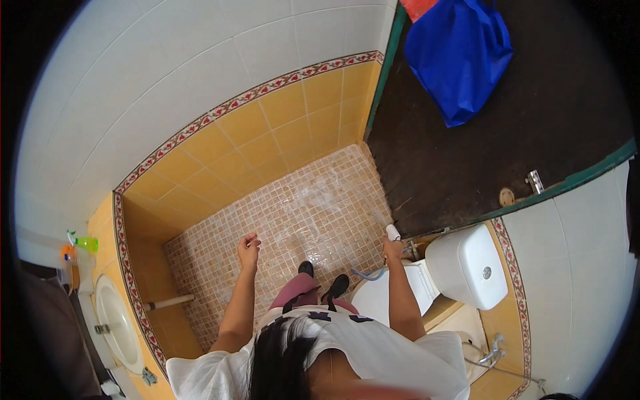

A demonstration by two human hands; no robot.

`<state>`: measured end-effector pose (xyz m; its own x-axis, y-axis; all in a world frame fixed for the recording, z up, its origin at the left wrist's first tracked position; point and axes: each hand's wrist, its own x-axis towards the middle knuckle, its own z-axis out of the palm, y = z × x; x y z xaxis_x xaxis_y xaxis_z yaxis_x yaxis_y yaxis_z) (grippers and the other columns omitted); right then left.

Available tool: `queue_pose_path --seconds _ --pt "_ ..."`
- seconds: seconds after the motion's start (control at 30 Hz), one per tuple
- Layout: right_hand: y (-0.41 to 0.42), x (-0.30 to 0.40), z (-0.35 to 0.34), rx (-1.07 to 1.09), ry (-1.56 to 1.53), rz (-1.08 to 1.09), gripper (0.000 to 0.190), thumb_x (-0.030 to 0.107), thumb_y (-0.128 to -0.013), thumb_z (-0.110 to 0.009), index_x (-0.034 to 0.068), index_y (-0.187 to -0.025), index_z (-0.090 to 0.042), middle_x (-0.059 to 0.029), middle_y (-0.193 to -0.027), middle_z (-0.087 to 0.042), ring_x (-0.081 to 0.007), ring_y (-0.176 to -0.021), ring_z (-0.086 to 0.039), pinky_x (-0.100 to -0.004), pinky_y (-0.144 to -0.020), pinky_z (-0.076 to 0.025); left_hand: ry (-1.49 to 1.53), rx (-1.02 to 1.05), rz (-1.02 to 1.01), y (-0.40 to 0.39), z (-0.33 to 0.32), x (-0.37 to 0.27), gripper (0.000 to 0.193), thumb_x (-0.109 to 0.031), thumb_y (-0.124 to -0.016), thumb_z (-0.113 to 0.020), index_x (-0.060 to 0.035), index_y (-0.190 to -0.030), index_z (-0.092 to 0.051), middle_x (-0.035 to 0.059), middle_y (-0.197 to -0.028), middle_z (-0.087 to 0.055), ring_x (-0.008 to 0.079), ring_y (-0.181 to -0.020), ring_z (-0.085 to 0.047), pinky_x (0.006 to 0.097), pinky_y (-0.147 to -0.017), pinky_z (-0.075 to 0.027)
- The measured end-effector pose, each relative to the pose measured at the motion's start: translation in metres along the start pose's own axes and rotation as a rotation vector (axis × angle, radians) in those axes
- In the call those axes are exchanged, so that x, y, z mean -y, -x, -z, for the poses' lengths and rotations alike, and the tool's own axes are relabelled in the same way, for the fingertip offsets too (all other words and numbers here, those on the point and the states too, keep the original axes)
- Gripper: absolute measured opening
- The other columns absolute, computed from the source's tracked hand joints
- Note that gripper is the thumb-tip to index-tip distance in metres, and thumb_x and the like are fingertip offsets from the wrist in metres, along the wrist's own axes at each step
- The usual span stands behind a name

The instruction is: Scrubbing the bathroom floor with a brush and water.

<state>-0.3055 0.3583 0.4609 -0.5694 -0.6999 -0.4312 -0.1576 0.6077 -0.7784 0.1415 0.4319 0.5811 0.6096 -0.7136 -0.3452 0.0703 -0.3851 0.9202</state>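
My right hand [393,249] grips a white handheld sprayer [393,232] beside the toilet [467,265]. A faint jet of water leaves its head toward the foot of the dark door [450,165]. A grey-blue hose [367,276] curves over the white toilet lid, below that hand. Over the small-tiled floor [280,225], my left hand [248,252] is raised with loosely bent fingers and nothing visible in it. Wet, whitish foam streaks [320,195] spread across the tiles ahead of my dark shoes [336,286].
A washbasin [117,325] is at the left, with a green spray bottle [87,244] on the ledge behind it. Under it, a white pipe [170,302] sticks out. A blue bag [460,60] hangs on the door. A metal mixer tap [492,350] is on the right wall.
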Motion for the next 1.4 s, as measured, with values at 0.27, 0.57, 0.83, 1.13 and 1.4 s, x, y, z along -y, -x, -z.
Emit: queue_pose_path --seconds 0.27,0.57,0.83,1.13,1.4 --pt "0.024 0.04 -0.062 0.208 -0.095 0.155 0.017 0.012 -0.071 -0.068 0.002 -0.069 -0.055 -0.0008 -0.05 -0.049 -0.0107 -0.037 -0.045 -0.0268 -0.034 -0.032 0.042 -0.029 -0.007 0.001 0.006 0.018 0.023 -0.003 -0.076 -0.057 -0.0021 -0.099 -0.058 0.0083 -0.098 -0.062 0.0154 -0.079 -0.061 0.0262 -0.063 -0.047" --pt "0.075 0.076 -0.125 0.428 0.11 0.323 0.015 0.011 -0.072 -0.069 0.0 -0.073 -0.058 -0.0013 -0.055 -0.052 -0.0095 -0.039 -0.044 -0.0275 -0.036 -0.031 0.101 -0.203 0.049 -0.012 0.064 0.048 0.024 0.0 -0.073 -0.058 -0.0012 -0.097 -0.06 0.0095 -0.096 -0.063 0.0159 -0.08 -0.061 0.0262 -0.064 -0.048" --pt "0.122 0.107 -0.168 0.564 0.295 0.46 0.018 0.015 -0.072 -0.069 0.0 -0.072 -0.059 -0.0018 -0.055 -0.052 -0.0104 -0.043 -0.048 -0.0285 -0.04 -0.035 0.192 -0.354 0.058 -0.011 0.096 0.067 0.026 0.001 -0.071 -0.058 0.0011 -0.097 -0.06 0.0104 -0.096 -0.064 0.0179 -0.085 -0.061 0.0275 -0.074 -0.048" --pt "0.152 0.12 -0.184 0.708 0.334 0.483 0.021 0.018 -0.072 -0.07 0.0 -0.071 -0.059 -0.0028 -0.055 -0.055 -0.0103 -0.044 -0.049 -0.028 -0.041 -0.037 0.152 -0.424 -0.014 -0.002 0.1 0.082 0.024 0.0 -0.074 -0.057 -0.0018 -0.098 -0.06 0.0075 -0.093 -0.064 0.0138 -0.077 -0.061 0.0244 -0.062 -0.047" --pt "0.182 0.128 -0.189 0.888 0.299 0.54 0.019 0.015 -0.073 -0.071 0.002 -0.069 -0.058 -0.0014 -0.055 -0.053 -0.0098 -0.043 -0.047 -0.0263 -0.04 -0.035 0.215 -0.485 -0.013 0.014 0.102 0.08 0.026 0.001 -0.072 -0.058 -0.0016 -0.097 -0.061 0.0077 -0.09 -0.063 0.0141 -0.074 -0.059 0.0253 -0.063 -0.047"
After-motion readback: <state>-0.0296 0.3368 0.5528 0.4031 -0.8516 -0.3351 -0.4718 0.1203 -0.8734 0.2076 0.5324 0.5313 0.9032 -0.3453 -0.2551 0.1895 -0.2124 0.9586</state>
